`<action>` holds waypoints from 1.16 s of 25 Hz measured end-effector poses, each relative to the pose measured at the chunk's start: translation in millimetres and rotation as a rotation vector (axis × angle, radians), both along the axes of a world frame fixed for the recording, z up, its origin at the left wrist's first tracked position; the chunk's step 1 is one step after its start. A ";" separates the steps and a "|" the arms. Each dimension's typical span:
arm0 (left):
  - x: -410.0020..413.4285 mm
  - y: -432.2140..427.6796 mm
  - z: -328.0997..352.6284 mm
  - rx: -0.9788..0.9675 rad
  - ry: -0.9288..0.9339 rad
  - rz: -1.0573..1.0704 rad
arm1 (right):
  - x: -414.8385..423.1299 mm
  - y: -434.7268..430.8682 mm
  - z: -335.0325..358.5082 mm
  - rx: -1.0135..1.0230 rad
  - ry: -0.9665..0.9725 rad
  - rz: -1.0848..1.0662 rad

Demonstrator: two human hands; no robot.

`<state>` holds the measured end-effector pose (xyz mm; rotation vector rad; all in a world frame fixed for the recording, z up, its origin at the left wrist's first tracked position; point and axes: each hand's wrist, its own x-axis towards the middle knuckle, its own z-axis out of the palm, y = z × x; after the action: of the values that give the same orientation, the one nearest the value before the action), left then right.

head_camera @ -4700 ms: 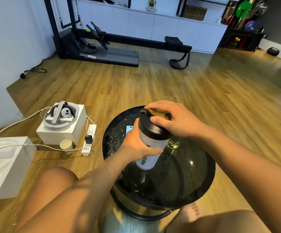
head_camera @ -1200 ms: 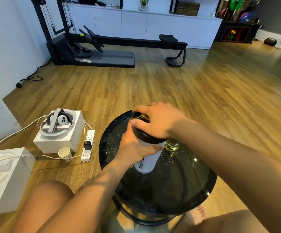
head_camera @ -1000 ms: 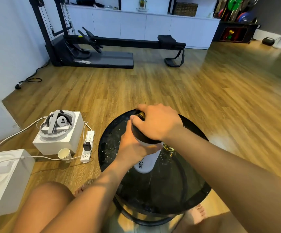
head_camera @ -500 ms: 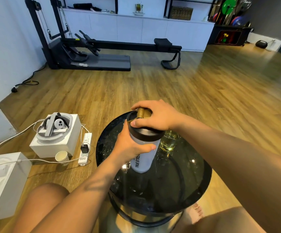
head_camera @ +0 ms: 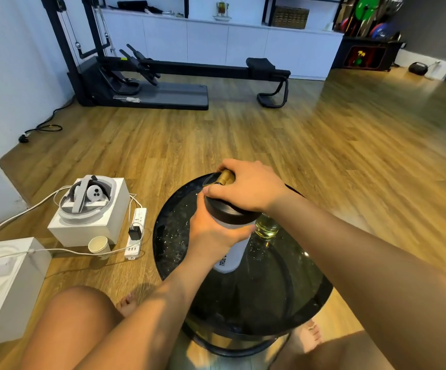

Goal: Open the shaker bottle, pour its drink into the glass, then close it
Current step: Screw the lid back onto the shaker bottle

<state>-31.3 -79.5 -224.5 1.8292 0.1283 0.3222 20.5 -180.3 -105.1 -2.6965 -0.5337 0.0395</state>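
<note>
A white shaker bottle (head_camera: 229, 259) with a black lid (head_camera: 223, 213) and a gold cap (head_camera: 225, 178) stands upright on a round black glass table (head_camera: 291, 297). My left hand (head_camera: 211, 233) wraps around the bottle's body just under the lid. My right hand (head_camera: 248, 186) lies over the top of the lid, its fingers closed around the rim. Right behind the bottle stands a small glass (head_camera: 267, 228) holding yellowish liquid, partly hidden by my right forearm.
On the floor to the left are a white box with a headset (head_camera: 88, 206), a paper cup (head_camera: 99, 245), a power strip (head_camera: 135, 233) with cables and another white box (head_camera: 0, 287). My bare knees flank the table. Gym equipment (head_camera: 147, 81) stands far back.
Both hands have stayed on the bottle. My right hand has shifted round on the lid, and the gold cap now shows at its left. The glass has come back into view.
</note>
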 end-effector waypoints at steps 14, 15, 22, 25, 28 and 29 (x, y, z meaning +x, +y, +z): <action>-6.8 12.3 11.3 -0.058 0.050 -0.127 | -4.2 -5.2 1.2 0.004 -0.028 -0.006; -2.7 20.0 13.2 -0.061 0.071 -0.185 | -3.8 -5.9 2.1 0.004 -0.026 0.032; -10.1 -16.9 6.9 -0.159 0.035 0.035 | -4.5 -0.8 -4.2 0.031 -0.047 -0.124; -17.0 -42.4 9.2 -0.192 0.044 0.149 | -8.1 3.7 -8.6 -0.005 -0.059 -0.256; -15.4 -26.3 7.1 -0.077 0.013 0.112 | -6.4 -0.9 -6.3 0.027 -0.037 -0.171; -11.1 -13.4 7.7 -0.059 0.021 0.039 | -5.4 -3.2 -4.9 0.039 -0.029 -0.124</action>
<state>-42.4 -93.0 -216.8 1.7739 0.1865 0.3238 15.1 -183.5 -109.9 -2.6900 -0.3710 -0.0442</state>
